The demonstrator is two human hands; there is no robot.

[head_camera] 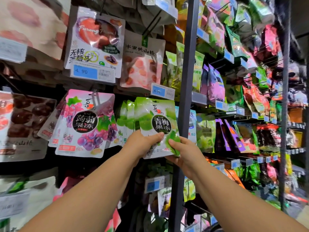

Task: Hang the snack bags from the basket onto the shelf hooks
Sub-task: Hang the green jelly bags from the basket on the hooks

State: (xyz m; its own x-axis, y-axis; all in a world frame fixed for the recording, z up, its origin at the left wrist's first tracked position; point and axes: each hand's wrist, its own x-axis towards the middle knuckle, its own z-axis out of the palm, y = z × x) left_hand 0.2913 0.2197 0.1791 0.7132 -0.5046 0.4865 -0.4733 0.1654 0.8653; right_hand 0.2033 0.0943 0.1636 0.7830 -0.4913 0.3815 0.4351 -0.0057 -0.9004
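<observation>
Now, at the left a purple bag (83, 124) hangs on the shelf, and just right of it our left hand (142, 143) grips the green bag (157, 124) by its lower left edge, thumb on the front. Our right hand (182, 154) pinches its lower right corner, thumb also in front. The bag stands upright before the hanging green bags (127, 118), just left of the dark post (187, 64); we cannot tell whether its top is on a hook.

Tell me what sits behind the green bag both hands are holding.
Behind the green bag, gripped by the left hand and right hand, matching bags hang in a row, their edges showing at its left. What they hang from is covered.
</observation>
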